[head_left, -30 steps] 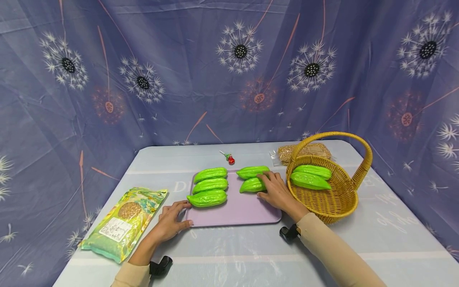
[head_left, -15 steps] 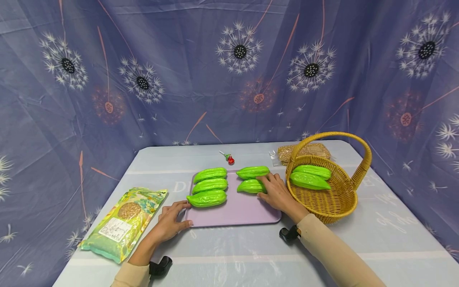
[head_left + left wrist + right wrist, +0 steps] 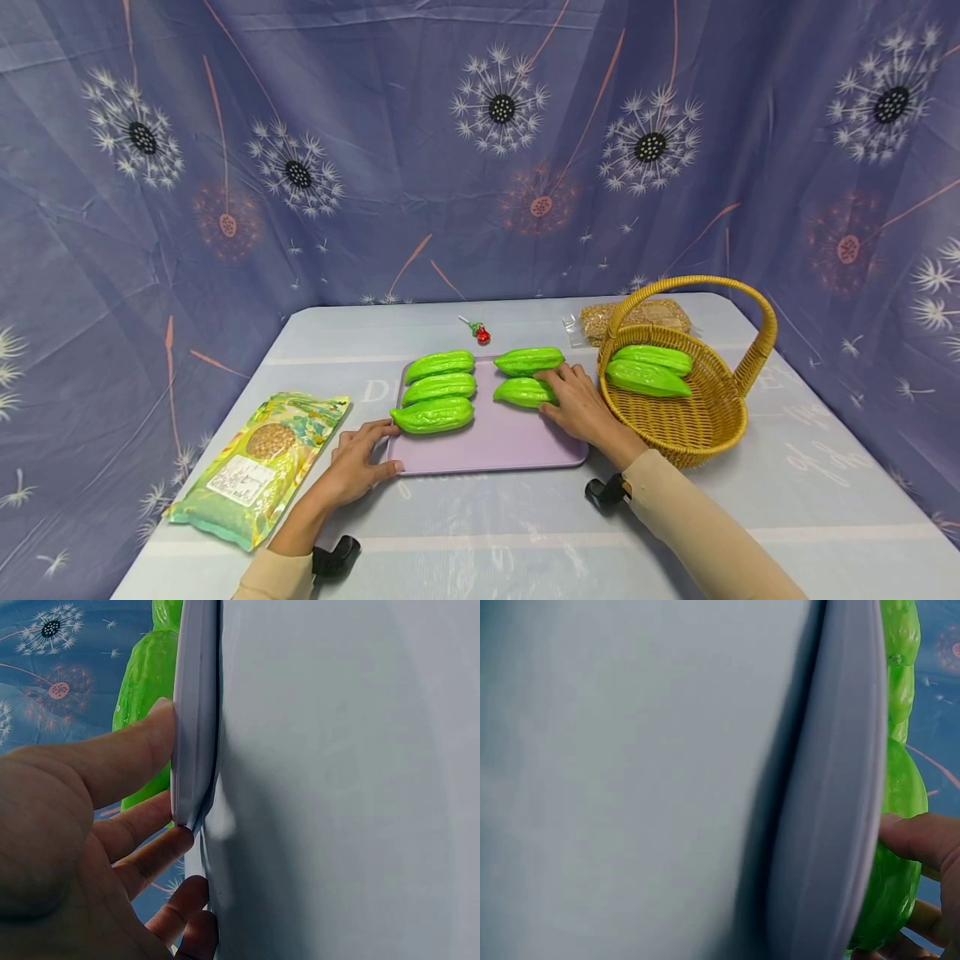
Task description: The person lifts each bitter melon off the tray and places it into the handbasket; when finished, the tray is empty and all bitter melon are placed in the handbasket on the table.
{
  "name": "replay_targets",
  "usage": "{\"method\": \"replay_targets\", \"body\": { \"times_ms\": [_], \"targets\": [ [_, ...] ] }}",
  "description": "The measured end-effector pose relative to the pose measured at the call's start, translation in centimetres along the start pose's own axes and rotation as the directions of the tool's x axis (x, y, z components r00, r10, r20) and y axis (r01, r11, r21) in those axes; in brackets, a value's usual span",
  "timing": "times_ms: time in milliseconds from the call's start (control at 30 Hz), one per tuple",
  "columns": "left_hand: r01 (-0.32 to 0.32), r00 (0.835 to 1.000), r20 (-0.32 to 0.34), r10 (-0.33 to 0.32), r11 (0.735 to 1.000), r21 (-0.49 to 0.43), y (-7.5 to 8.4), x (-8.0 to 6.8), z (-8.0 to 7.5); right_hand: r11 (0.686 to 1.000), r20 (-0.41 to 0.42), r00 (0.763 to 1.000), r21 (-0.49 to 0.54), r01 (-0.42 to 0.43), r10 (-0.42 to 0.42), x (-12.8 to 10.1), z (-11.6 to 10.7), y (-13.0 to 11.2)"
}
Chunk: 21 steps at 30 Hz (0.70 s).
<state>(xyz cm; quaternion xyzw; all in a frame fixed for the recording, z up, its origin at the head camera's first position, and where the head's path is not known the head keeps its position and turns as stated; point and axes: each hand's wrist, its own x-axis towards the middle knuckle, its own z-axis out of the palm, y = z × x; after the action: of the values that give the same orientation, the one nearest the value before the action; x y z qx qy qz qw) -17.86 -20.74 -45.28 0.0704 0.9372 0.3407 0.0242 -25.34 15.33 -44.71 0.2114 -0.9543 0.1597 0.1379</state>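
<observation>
The head view is bright and evenly lit from above, sharp throughout, with soft glare on the desk [image 3: 480, 533] near the camera and only faint shadows. Wide-lens bending curves the backdrop at the edges. Both wrist views are dimmer and blurred at close range, the fingers [image 3: 127, 754] out of focus.

We list: tray [image 3: 487, 454] between our left hand [image 3: 358, 463] and right hand [image 3: 581, 407]; five gourds [image 3: 437, 414] on it; basket [image 3: 701, 421] right of right hand, two gourds [image 3: 647, 377] inside; bag [image 3: 251, 467] left of left hand.
</observation>
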Motion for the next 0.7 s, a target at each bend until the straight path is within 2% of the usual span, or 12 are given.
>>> {"method": "replay_targets", "body": {
  "times_ms": [233,433,700],
  "targets": [
    [-0.006,1.000,-0.007,0.006,1.000,0.000,0.0,0.0,0.0,0.999,-0.032,0.999,0.007,0.032,-0.032,-0.2,-0.7,-0.6],
    [-0.004,1.000,-0.002,0.004,1.000,-0.005,0.0,0.0,0.0,0.996,-0.090,0.994,0.059,0.063,-0.057,-0.5,-2.1,-1.2],
    [-0.003,1.000,-0.003,0.003,1.000,-0.009,0.0,0.0,0.0,0.991,-0.124,0.990,0.103,0.082,-0.069,-1.2,-4.3,-1.4]
  ]
}}
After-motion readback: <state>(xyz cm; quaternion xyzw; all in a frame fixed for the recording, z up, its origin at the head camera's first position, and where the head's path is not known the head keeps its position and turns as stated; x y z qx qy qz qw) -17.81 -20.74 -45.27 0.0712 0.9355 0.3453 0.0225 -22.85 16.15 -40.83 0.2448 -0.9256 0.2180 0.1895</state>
